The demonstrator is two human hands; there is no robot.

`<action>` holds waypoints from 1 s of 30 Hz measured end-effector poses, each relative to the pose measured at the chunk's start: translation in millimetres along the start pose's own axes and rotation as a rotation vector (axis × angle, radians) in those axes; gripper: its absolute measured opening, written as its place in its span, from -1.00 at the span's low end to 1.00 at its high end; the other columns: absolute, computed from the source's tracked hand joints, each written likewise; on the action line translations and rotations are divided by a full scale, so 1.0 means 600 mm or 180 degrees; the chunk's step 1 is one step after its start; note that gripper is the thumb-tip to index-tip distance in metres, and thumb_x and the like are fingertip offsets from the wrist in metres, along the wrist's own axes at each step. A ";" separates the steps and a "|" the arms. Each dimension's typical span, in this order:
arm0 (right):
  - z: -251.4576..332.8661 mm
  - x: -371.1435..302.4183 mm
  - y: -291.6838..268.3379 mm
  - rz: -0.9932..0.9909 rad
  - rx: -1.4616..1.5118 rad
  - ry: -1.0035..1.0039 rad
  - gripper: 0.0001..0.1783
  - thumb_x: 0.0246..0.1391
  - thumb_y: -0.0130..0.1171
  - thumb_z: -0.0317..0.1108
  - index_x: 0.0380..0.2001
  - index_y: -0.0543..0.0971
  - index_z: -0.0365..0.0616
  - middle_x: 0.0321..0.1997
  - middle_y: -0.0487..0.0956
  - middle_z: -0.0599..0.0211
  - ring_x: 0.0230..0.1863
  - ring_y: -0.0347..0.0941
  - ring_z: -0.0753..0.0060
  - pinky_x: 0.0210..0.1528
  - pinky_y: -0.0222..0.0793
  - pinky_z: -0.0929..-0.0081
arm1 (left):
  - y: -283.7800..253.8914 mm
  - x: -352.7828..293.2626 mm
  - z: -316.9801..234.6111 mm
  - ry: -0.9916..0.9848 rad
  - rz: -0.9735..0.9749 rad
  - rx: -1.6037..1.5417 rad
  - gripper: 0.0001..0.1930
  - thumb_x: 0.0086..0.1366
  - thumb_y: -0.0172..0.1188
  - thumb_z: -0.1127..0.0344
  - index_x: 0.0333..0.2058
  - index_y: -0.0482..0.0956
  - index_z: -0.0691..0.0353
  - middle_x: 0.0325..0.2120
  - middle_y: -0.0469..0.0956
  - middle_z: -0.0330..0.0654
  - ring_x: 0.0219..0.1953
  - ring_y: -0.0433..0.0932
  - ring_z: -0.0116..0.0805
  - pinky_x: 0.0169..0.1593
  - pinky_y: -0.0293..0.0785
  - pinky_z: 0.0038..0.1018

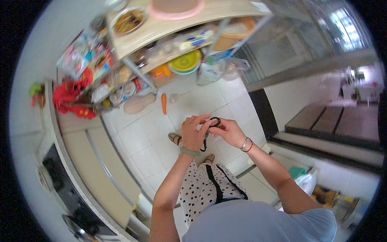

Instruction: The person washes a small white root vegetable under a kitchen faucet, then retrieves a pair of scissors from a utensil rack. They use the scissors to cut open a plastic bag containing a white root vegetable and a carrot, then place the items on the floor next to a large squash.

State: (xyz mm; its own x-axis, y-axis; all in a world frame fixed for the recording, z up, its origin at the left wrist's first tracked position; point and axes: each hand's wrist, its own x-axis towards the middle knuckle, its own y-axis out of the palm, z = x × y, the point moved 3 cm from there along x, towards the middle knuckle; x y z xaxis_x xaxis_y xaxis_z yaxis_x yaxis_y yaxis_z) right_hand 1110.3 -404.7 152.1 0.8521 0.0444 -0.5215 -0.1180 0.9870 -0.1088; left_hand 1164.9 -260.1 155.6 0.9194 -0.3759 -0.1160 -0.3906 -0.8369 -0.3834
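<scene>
In front of my body, both hands come together over a pair of scissors [215, 121] with black ring handles. One black ring shows between the hands, and another dark loop hangs lower. The blades are mostly hidden by my fingers. My left hand [192, 134] closes on the scissors from the left, with a ring on one finger and a pale bangle at the wrist. On the other side, my right hand [229, 133] pinches the upper black loop between thumb and fingers.
On the tiled floor ahead lie a carrot [163, 104], a pale long squash [139, 103] and a small whitish item [173, 98]. A shelf rack [165, 30] carries a plate of food [129, 21] and basins. Cabinets [94, 161] and a stove [66, 187] line the left.
</scene>
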 end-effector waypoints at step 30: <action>-0.299 -1.071 -0.263 -0.7710 0.2209 -0.0149 -0.86 0.13 0.05 -0.36 -0.37 0.43 -0.22 -0.53 0.42 0.50 -0.49 0.34 0.69 -0.41 0.28 0.69 | 0.867 -0.587 -0.598 0.1291 0.6116 -0.0997 -0.58 0.25 0.08 0.25 0.07 0.33 0.22 -0.02 0.40 -0.13 -0.05 0.39 -0.37 -0.14 0.38 -0.53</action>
State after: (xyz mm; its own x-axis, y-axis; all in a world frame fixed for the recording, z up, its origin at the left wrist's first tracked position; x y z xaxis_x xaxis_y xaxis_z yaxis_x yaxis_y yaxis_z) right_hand 490.1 -616.9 352.4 -0.7477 -0.6638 0.0173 0.6630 -0.7477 -0.0356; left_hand 621.1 -705.6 326.0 -0.6870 -0.7213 0.0886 -0.7116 0.6924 0.1189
